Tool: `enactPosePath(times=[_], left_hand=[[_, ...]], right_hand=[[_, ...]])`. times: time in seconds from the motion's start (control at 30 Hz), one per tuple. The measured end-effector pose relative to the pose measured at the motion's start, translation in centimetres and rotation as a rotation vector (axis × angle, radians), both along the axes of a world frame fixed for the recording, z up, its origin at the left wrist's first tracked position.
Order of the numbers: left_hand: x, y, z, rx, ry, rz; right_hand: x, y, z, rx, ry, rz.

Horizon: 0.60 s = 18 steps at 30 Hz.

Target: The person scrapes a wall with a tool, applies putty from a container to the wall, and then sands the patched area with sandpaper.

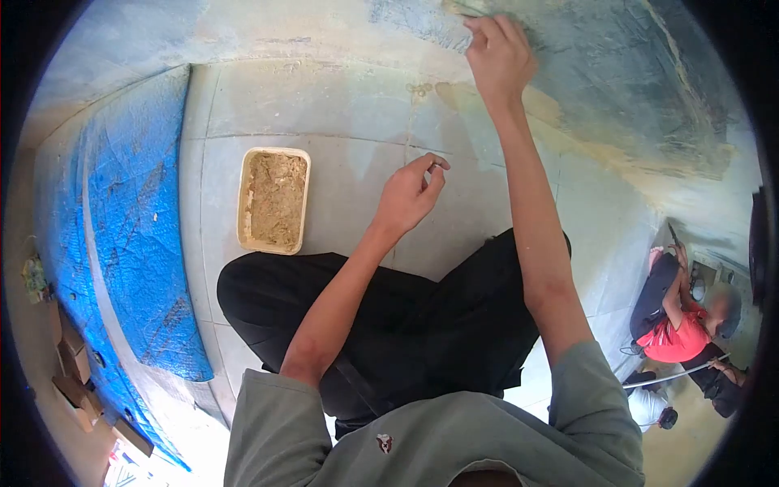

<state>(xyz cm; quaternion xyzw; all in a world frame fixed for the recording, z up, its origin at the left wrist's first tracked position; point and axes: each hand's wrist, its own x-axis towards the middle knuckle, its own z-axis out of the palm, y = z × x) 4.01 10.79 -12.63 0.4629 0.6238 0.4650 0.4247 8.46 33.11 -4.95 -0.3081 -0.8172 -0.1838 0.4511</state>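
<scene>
My right hand [501,61] reaches up to the wall [592,65], its fingers closed on a small thin tool [464,10] whose end lies against the patchy blue-grey and tan surface. What kind of tool it is, I cannot tell. My left hand [408,195] hovers over the tiled floor in front of my lap, fingers loosely curled, a gap between thumb and fingers and nothing visible in it. To its left, by my knee, a cream rectangular tub [242,203] holds tan, lumpy paste [277,199].
A blue tarp [138,235] covers the left side, with cardboard pieces [73,390] beyond it. At the far right, a person in a red shirt [677,337] sits near the wall, and another person in white [647,408] is close by. Damp stains [450,96] mark the floor's edge.
</scene>
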Motion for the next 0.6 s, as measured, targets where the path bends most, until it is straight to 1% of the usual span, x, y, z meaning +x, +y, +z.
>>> enactPosePath(times=[0.07,0.1,0.17,0.2,0.27,0.33,0.37,0.4,0.43,0.47,0.53,0.57,0.6], left_hand=[[-0.4,-0.1,0.3,0.002,-0.002,0.021],[-0.3,-0.1,0.4,-0.002,-0.015,0.031],[-0.4,0.0,0.2,-0.008,-0.040,0.033],[-0.4,0.0,0.1,-0.026,-0.065,0.031],[0.0,-0.1,0.1,-0.007,-0.058,0.023],[0.0,-0.2,0.1,0.016,-0.045,0.020],[0.0,-0.2,0.1,0.014,-0.008,0.009],[-0.1,-0.2,0.2,0.013,0.031,-0.002],[-0.3,-0.1,0.3,0.030,0.041,0.002],[-0.4,-0.2,0.4,0.014,0.014,0.003],[-0.5,-0.1,0.5,0.012,-0.009,0.004],[-0.5,0.0,0.4,0.010,-0.016,0.011],[-0.4,-0.1,0.3,0.005,-0.025,0.016]], right_hand=[[-0.4,0.2,1.6,0.074,0.134,0.046],[-0.1,0.5,2.8,0.082,0.136,0.051],[0.5,1.3,5.7,0.247,0.264,-0.020],[0.8,1.4,5.6,0.262,0.266,-0.020],[2.0,1.5,3.1,0.199,0.139,-0.135],[2.0,0.5,0.4,0.090,0.070,-0.040],[1.8,0.1,0.0,0.107,0.075,-0.038],[1.5,0.0,-0.3,0.055,0.063,-0.008],[0.9,-0.4,0.6,0.003,0.052,0.024],[0.7,-0.4,1.7,0.018,0.059,0.028],[0.4,-0.3,4.5,0.162,0.205,0.014],[0.4,-0.1,5.4,0.176,0.212,0.016],[0.8,0.1,6.1,0.162,0.212,-0.037]])
